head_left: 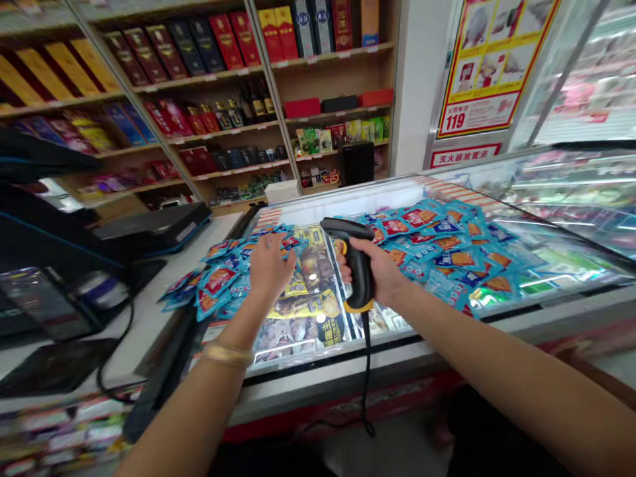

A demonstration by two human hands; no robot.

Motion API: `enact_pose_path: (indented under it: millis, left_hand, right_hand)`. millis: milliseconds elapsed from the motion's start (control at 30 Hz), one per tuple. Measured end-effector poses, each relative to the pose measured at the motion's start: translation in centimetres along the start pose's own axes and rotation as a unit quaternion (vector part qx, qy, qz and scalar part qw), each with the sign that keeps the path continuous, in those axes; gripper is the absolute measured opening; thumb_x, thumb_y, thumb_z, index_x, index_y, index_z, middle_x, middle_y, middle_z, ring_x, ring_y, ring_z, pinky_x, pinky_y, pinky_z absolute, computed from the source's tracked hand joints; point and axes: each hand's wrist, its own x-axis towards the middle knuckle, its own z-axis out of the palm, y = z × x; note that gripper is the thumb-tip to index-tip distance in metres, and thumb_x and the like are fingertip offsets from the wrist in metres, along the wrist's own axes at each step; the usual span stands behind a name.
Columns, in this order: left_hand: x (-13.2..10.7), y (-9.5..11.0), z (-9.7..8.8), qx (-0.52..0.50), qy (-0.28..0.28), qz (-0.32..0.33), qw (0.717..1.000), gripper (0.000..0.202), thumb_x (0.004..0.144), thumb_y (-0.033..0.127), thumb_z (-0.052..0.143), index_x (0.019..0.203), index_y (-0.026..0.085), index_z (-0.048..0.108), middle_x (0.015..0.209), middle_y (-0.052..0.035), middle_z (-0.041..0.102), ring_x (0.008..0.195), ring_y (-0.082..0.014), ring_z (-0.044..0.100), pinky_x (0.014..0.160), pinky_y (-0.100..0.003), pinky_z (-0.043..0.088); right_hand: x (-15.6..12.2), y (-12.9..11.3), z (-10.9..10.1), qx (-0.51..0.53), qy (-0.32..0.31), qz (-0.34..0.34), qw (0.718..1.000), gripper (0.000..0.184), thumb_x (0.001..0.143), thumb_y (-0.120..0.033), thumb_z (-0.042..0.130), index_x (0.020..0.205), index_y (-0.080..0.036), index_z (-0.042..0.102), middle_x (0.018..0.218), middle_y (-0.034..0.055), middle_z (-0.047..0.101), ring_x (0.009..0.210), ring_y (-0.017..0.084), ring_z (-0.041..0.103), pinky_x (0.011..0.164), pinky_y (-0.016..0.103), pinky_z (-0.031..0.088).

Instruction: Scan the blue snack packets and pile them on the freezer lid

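A black-and-yellow handheld barcode scanner [360,271] is gripped near the centre of the view by the right hand [385,271], whose fingers are wrapped around its handle. At nine o'clock from it, the left hand [271,265] is held over the left pile of blue snack packets [218,281], thumb and fingers apart; whether a packet is touched cannot be told. The right pile of blue snack packets [437,245] is spread at three o'clock.

Outer packets at nine o'clock could be sent over the edge by a brush of the left hand, as slick film is stacked loosely on a smooth surface. The scanner could be tugged if its cable [368,371], hung at six o'clock, were caught on the freezer's front edge.

Both piles are carried by a glass-topped chest freezer [322,368], through which bagged food [318,265] is seen. At nine o'clock it is adjoined by a white tabletop [173,262]. Shelves [338,53] are lined with boxes from ten to twelve o'clock; a red-and-yellow poster [479,66] is mounted between one and two.
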Motion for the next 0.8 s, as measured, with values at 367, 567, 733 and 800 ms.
enact_pose_path:
  millis: [367,567,733,800]
  left_hand:
    - [-1.7,-3.3,-0.1,0.106,-0.1,-0.067,0.987,0.055,0.09,0.054,0.042,0.124,0.015,0.062,0.134,-0.0196,0.06,0.123,-0.0366,0.057,0.102,-0.049,0.043]
    - [-1.7,-3.7,-1.5,0.012,-0.058,-0.118,0.991,0.045,0.097,0.033,0.026,0.113,0.014,0.064,0.099,-0.0189,0.072,0.094,-0.0328,0.069,0.082,-0.044,0.05]
    - [-1.2,-4.4,-0.8,-0.311,0.193,-0.191,0.911,0.033,0.093,0.043,0.04,0.073,0.021,0.054,0.064,-0.0034,0.056,0.075,-0.023,0.066,0.077,-0.036,0.053]
    - [-1.0,-3.7,-0.2,-0.493,0.175,-0.228,0.821,0.033,0.09,0.046,0.046,0.068,0.022,0.046,0.057,0.0029,0.047,0.065,-0.0181,0.063,0.072,-0.035,0.057]
  right_hand:
    - [3.3,3.7,0.6,-0.004,0.002,0.056,0.998,0.015,0.084,-0.03,0.059,0.079,-0.015,0.059,0.062,0.0005,0.056,0.048,0.009,0.048,0.044,0.019,0.041]
    - [2.8,3.1,0.5,0.0,0.02,0.065,0.998,0.016,0.083,-0.029,0.06,0.077,-0.015,0.057,0.062,0.0007,0.055,0.048,0.009,0.047,0.044,0.019,0.041]
    - [2.8,3.1,0.6,-0.004,0.021,0.064,0.998,0.014,0.086,-0.028,0.055,0.079,-0.015,0.057,0.063,0.0014,0.056,0.048,0.01,0.047,0.043,0.019,0.042]
    - [2.8,3.1,0.5,-0.004,0.013,0.059,0.998,0.014,0.086,-0.028,0.055,0.08,-0.016,0.057,0.063,0.0014,0.056,0.049,0.01,0.048,0.044,0.019,0.042]
